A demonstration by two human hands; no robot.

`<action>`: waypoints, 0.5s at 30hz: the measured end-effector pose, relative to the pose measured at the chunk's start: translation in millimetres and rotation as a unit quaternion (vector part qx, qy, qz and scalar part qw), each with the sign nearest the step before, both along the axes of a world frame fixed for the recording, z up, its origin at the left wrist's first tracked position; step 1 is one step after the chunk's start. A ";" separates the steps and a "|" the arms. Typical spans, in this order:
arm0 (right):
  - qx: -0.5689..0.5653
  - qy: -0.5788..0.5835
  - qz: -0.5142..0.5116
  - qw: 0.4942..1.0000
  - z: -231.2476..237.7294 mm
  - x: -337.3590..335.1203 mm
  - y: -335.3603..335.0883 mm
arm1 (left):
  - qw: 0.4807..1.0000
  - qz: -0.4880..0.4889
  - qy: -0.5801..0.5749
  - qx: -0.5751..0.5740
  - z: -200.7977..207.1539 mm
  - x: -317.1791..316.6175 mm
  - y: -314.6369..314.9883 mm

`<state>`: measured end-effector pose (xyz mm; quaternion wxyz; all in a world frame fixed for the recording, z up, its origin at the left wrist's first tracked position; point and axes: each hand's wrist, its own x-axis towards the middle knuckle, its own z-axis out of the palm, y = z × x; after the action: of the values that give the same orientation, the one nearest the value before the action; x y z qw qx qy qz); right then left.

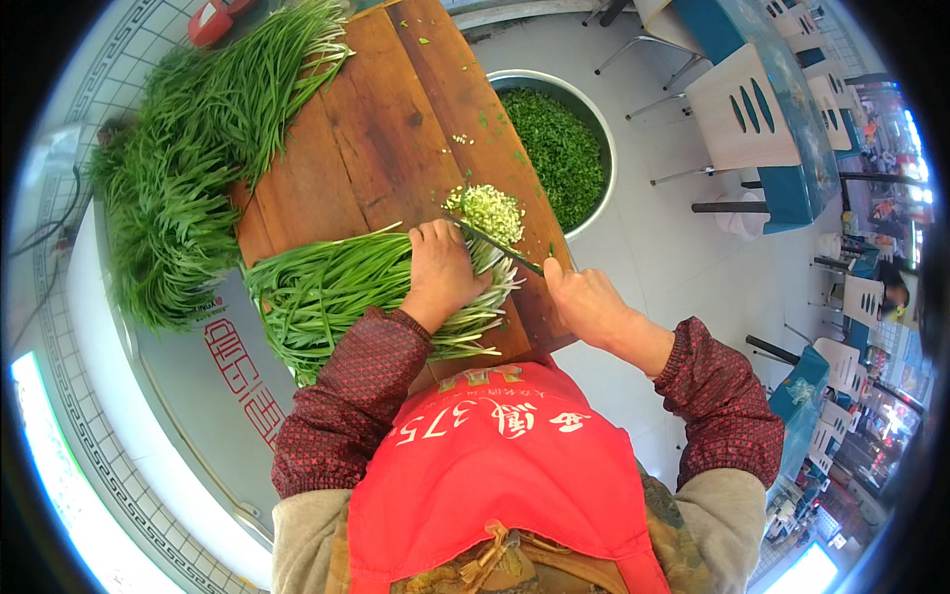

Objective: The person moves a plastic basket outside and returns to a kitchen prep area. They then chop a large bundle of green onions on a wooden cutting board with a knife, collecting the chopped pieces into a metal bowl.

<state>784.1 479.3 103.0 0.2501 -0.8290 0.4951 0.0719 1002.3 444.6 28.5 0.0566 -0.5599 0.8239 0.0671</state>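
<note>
My left hand [442, 267] presses down on a bunch of garlic chives [332, 287], its fingers bent over the pale stem ends. The bunch lies across the wooden board [361, 148], green leaves to the left. In my right hand [594, 305] is the handle of a knife [500, 247]; its dark blade slants up and left, close to my left fingertips. Just past the blade sits a small heap of chopped white stems [492, 212]. Part of the blade is hidden by my left hand and the stems.
A large pile of uncut chives [178, 198] hangs over the board's left side. Right of the board stands a round metal basin [607, 148] full of chopped greens [554, 148]. A red object [209, 22] lies at the far left. Chairs [742, 114] and tables line the right.
</note>
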 end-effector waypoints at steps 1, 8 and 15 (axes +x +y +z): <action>0.011 -0.007 0.005 1.000 -0.3 0.4 -3.8 | 1.000 -0.007 0.004 0.007 0.0 0.3 -1.0; -0.043 -0.040 0.002 0.998 -41.4 33.7 -30.3 | 1.000 -0.014 0.015 0.022 -3.2 0.7 -0.8; -0.060 -0.053 -0.020 0.997 -25.4 21.3 -23.1 | 0.999 -0.010 -0.007 0.037 0.0 -0.2 0.4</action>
<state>805.3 456.2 77.6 0.2272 -0.8350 0.5011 -0.0067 1002.2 445.0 28.6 0.0832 -0.5496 0.8260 0.0931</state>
